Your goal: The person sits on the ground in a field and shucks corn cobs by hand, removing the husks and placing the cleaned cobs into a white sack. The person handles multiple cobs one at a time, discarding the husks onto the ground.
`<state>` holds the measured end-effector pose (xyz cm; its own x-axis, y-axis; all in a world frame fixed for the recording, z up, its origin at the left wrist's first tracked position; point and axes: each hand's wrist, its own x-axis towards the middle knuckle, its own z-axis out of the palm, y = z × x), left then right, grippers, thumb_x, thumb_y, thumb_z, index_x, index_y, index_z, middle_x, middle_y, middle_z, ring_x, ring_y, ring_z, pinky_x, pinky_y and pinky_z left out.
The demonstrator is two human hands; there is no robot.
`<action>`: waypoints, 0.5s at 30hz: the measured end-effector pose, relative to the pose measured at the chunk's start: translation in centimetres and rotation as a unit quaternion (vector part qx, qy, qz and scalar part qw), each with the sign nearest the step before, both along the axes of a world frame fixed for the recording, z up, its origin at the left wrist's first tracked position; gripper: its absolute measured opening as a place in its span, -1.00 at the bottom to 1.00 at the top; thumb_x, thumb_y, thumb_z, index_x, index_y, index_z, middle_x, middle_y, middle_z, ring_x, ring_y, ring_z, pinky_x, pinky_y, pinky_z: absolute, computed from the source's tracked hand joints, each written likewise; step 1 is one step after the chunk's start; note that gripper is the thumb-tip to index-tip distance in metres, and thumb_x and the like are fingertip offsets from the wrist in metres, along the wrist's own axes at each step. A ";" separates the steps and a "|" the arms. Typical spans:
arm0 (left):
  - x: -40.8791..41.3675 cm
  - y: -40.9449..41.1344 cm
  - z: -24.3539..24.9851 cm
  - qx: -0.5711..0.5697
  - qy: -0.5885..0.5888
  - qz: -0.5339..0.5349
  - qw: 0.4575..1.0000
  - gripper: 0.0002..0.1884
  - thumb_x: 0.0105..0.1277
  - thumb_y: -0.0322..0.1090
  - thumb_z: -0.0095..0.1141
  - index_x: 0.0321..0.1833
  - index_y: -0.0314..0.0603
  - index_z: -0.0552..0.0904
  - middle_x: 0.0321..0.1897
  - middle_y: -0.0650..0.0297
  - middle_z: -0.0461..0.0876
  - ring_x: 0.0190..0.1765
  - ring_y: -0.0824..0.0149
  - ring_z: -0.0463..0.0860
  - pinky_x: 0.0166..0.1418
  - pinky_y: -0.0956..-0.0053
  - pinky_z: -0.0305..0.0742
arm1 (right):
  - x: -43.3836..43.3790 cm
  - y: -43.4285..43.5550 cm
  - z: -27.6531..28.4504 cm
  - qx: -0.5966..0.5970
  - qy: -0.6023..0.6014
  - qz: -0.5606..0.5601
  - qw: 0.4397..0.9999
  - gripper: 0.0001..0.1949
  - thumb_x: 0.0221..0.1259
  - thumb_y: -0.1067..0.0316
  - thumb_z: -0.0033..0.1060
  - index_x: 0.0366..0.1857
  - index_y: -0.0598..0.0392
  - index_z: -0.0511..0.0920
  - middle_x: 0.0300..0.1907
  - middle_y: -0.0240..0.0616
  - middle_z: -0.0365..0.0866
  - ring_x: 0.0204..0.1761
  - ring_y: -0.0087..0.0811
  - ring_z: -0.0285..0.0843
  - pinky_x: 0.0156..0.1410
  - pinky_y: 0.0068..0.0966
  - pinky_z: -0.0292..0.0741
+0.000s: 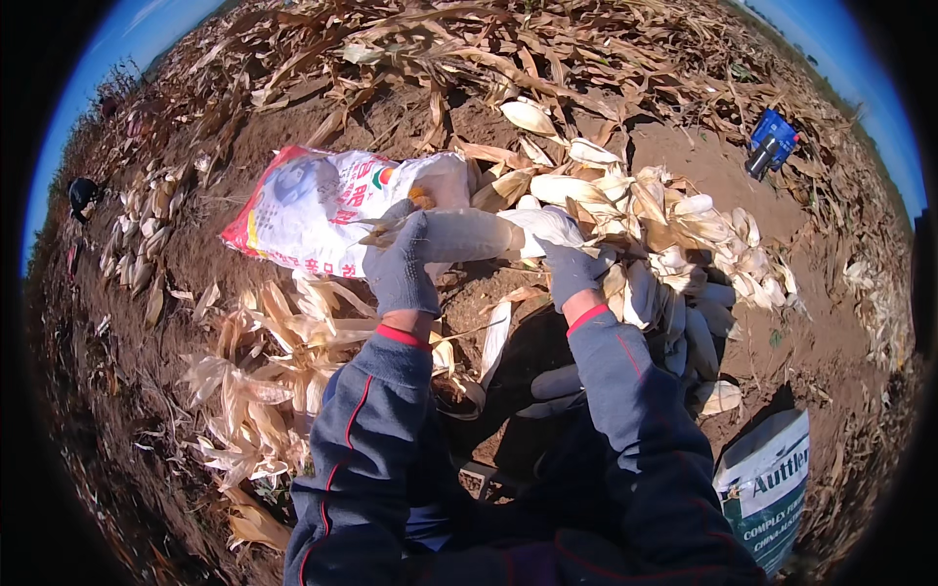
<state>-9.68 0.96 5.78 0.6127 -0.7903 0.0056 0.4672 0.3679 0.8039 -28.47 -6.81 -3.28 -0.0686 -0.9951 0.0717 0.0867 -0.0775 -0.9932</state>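
Observation:
Before me, my left hand (403, 267) in a grey knit glove is closed around one end of a corn ear in pale husk (465, 236). My right hand (570, 264), gloved alike, grips the husk at the ear's other end. The ear lies level between the two hands. Behind my left hand lies a white and red printed woven sack (322, 205), its mouth turned towards the ear, with an orange-yellow corn cob (421, 198) at the opening. Close by my right hand is a heap of unhusked corn ears (645, 220).
Loose dry husks (271, 373) lie in a pile at the left. A white and green fertilizer sack (769, 487) stands at the lower right. Farther off are a dark bottle with a blue packet (773, 139), another corn pile (139, 234) and dry stalks (454, 44).

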 end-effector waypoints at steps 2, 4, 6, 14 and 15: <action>-1.0 -0.5 -0.1 -0.014 0.032 -0.023 0.999 -0.65 0.10 -0.53 0.18 -0.01 -0.37 0.53 -0.17 0.16 0.61 -0.17 0.33 0.62 -0.05 0.50 0.53 | -1.4 -2.4 -4.9 0.009 -0.320 0.111 0.941 -0.64 0.29 0.23 -0.03 0.09 0.19 0.40 -0.04 -0.24 0.53 -0.04 -0.43 0.48 0.10 -0.46 0.43; -0.7 -0.2 0.1 -0.022 0.038 -0.029 0.999 -0.65 0.09 -0.53 0.18 -0.01 -0.37 0.54 -0.18 0.16 0.61 -0.19 0.33 0.62 -0.06 0.50 0.53 | -0.3 -1.5 -3.3 0.044 -0.483 0.275 0.830 -0.67 0.31 0.28 -0.09 0.08 0.19 0.39 -0.04 -0.25 0.52 0.00 -0.42 0.49 0.10 -0.50 0.44; -0.2 0.4 0.4 -0.030 0.029 -0.029 0.999 -0.66 0.11 -0.53 0.17 -0.01 -0.38 0.54 -0.17 0.15 0.61 -0.18 0.33 0.62 -0.05 0.49 0.53 | 2.9 0.1 -3.3 -0.058 -0.107 0.056 0.991 -0.69 0.20 0.42 0.07 0.03 0.18 0.42 -0.05 -0.24 0.54 0.00 -0.40 0.50 0.12 -0.52 0.41; -1.1 0.1 0.9 -0.039 -0.038 -0.104 0.993 -0.64 0.17 -0.46 0.12 0.05 -0.40 0.50 -0.11 0.13 0.58 -0.10 0.32 0.60 0.01 0.49 0.52 | 0.2 1.3 5.2 -0.032 -0.133 -0.094 0.986 -0.58 0.23 0.09 0.02 -0.02 0.25 0.45 -0.17 -0.22 0.56 -0.18 -0.39 0.50 -0.11 -0.50 0.43; -1.0 0.0 1.2 -0.019 0.087 -0.148 0.985 -0.64 0.18 -0.45 0.11 0.05 -0.40 0.49 -0.10 0.13 0.58 -0.09 0.32 0.60 0.02 0.48 0.52 | -0.1 1.4 7.0 -0.004 -0.154 -0.096 0.983 -0.59 0.24 0.08 0.00 -0.04 0.23 0.45 -0.19 -0.21 0.56 -0.20 -0.38 0.50 -0.12 -0.49 0.44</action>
